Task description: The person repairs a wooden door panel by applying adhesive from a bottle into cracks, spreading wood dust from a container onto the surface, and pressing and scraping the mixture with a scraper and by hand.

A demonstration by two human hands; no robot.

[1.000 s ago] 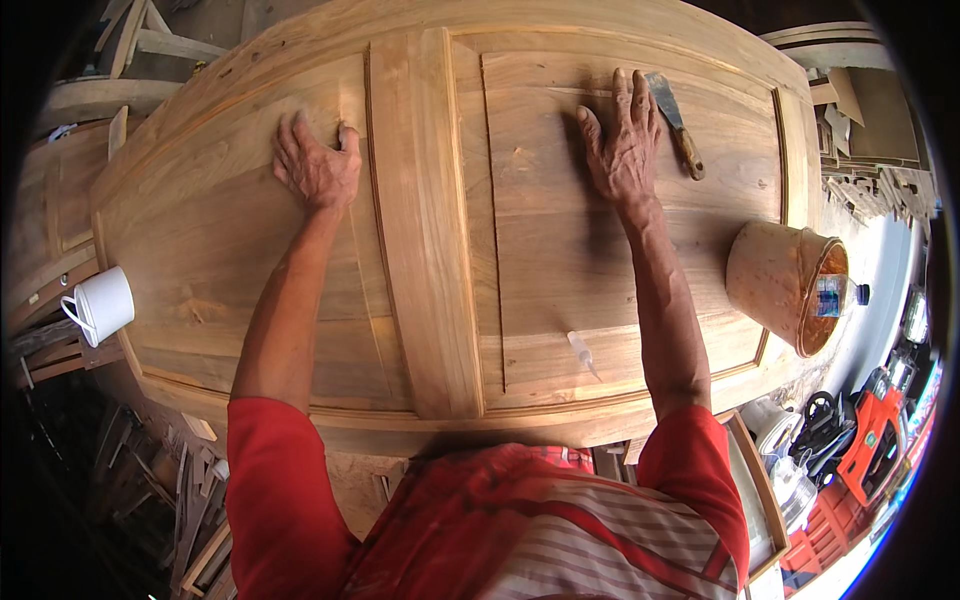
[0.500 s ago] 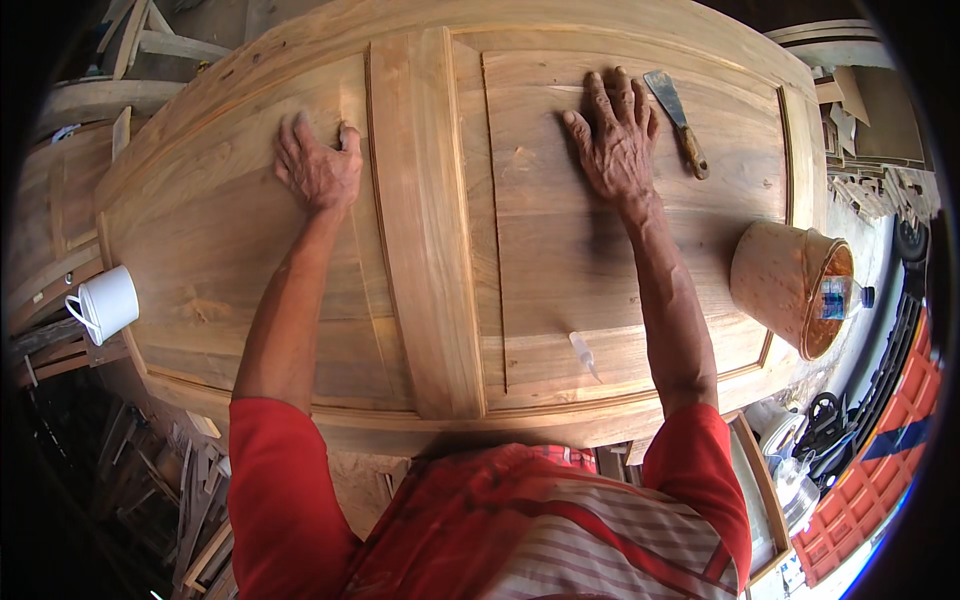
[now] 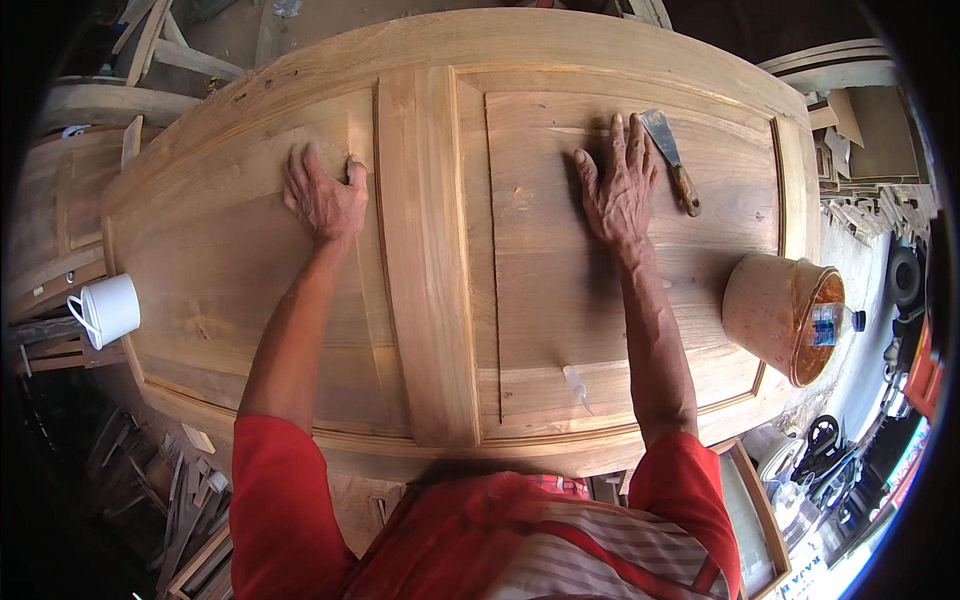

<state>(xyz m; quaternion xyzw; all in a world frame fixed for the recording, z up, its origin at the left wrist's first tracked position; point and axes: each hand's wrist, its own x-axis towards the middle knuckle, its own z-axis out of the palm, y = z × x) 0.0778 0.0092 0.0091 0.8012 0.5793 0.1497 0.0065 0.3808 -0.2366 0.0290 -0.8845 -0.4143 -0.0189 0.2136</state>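
Setting: workshop, scrap timber on the floor at lower left, carved pieces stacked at far right; the surface is a panelled wooden door (image 3: 430, 300) lying flat and filling most of the view.
Door: pale bare wood, two sunken panels either side of a raised centre stile; a small pale streak sits on the right panel near the person's edge.
Left hand (image 3: 325, 200): flat on the left panel, fingers spread, thumb against the edge of the centre stile; grip released, holding nothing.
Right hand (image 3: 620, 190): flat on the right panel, fingers pointing away from the body; grip released, palm pressing the wood.
Putty knife (image 3: 672, 160): lies on the right panel just beside the right hand's little-finger side, blade pointing away, wooden handle toward the bucket.
Bucket (image 3: 785, 315): brownish, smeared, tipped on its side at the door's right edge, mouth facing outward, a small plastic bottle (image 3: 830, 322) at its mouth.
White mug (image 3: 108, 310): sits off the door's left edge on another piece of wood.
Risk 1: right hand sweeping sideways could knock the knife along the panel and mark the wood.
Risk 2: the bucket, lying near the edge, could roll off if the door is jolted.
Risk 3: bare palms sliding on raw wood may catch splinters at the panel edges.
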